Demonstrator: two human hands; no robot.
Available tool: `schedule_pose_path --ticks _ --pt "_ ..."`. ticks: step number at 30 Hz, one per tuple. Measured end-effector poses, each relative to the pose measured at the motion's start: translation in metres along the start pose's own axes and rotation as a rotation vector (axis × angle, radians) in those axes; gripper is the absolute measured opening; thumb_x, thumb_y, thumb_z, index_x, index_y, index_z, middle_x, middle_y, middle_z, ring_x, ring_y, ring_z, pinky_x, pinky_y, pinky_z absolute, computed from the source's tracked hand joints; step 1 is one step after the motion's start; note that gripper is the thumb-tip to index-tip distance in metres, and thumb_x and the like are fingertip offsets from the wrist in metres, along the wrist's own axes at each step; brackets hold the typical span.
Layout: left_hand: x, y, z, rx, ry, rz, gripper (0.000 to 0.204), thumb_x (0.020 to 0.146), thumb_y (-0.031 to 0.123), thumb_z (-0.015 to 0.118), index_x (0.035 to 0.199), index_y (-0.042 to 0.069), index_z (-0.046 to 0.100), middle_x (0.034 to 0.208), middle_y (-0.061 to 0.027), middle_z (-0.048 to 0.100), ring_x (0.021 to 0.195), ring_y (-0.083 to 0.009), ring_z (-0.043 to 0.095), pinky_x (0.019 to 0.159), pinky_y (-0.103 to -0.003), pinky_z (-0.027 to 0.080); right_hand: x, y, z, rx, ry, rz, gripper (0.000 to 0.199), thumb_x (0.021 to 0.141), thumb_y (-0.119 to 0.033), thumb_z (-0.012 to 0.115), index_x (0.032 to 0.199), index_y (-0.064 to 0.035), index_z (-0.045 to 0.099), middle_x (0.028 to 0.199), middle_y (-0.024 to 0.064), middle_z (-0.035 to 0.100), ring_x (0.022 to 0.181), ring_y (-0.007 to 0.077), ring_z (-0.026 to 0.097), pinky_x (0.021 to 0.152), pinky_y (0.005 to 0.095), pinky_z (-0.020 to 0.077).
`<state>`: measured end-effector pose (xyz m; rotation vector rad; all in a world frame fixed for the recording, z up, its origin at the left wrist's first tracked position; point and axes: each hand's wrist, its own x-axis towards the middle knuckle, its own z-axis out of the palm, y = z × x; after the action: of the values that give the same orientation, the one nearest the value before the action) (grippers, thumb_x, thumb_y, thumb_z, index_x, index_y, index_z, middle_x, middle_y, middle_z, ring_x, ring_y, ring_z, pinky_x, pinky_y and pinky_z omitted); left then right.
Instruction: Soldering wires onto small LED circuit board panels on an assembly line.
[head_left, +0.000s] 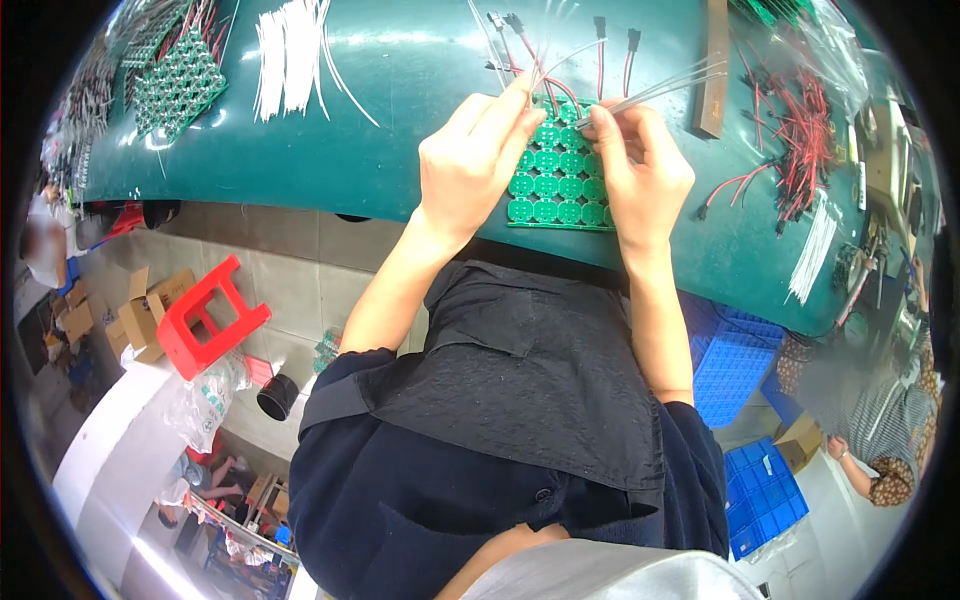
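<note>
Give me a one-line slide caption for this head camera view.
Left hand and right hand thread thin white wires into a green panel of round circuit boards on a teal table.

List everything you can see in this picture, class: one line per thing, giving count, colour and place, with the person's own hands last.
Table: one, dark green, across the top.
Circuit panel: one, green, on the table edge under both hands.
Second circuit panel: one, green, far left of the table.
White wires: one bundle, top left of the table.
Red wires: one heap, right side of the table.
Stool: one, red, on the floor at left.
Crates: blue, several, under the table at right.
Cardboard boxes: brown, several, floor at left.
Left hand: on the panel, pinching wires.
Right hand: on the panel, holding thin wires.
</note>
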<state>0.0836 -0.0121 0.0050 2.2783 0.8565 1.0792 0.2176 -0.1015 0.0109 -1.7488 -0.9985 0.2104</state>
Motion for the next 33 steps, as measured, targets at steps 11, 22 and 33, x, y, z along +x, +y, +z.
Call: schedule_pose_path --ticks 11,22,33 --pt "0.006 0.004 0.007 -0.278 0.007 -0.106 0.014 0.081 0.009 0.073 0.089 0.001 0.065 0.08 -0.0079 0.067 0.07 -0.0177 0.068 0.061 -0.028 0.054 0.002 0.002 0.003 -0.095 -0.011 -0.083 0.013 0.084 -0.01 0.072 0.092 -0.0022 0.066 0.082 0.0086 0.068 0.068 0.0171 0.068 0.062 0.0273 0.0539" --pt "0.003 0.003 0.014 -0.236 -0.015 -0.108 0.014 0.08 0.01 0.074 0.087 0.002 0.065 0.079 -0.0071 0.067 0.069 -0.0183 0.068 0.06 -0.029 0.053 0.0 0.002 0.003 -0.084 -0.013 -0.097 0.013 0.084 -0.011 0.072 0.092 -0.0028 0.066 0.082 0.008 0.067 0.068 0.0176 0.068 0.062 0.0277 0.0539" --pt "0.005 0.002 0.012 -0.054 -0.031 0.006 0.024 0.08 0.01 0.075 0.102 0.003 0.068 0.084 -0.0081 0.069 0.069 -0.0166 0.068 0.061 -0.028 0.055 0.002 0.005 0.011 -0.158 0.05 -0.211 0.013 0.082 -0.012 0.073 0.088 -0.0031 0.067 0.083 0.0105 0.068 0.07 0.0229 0.067 0.064 0.0303 0.0535"
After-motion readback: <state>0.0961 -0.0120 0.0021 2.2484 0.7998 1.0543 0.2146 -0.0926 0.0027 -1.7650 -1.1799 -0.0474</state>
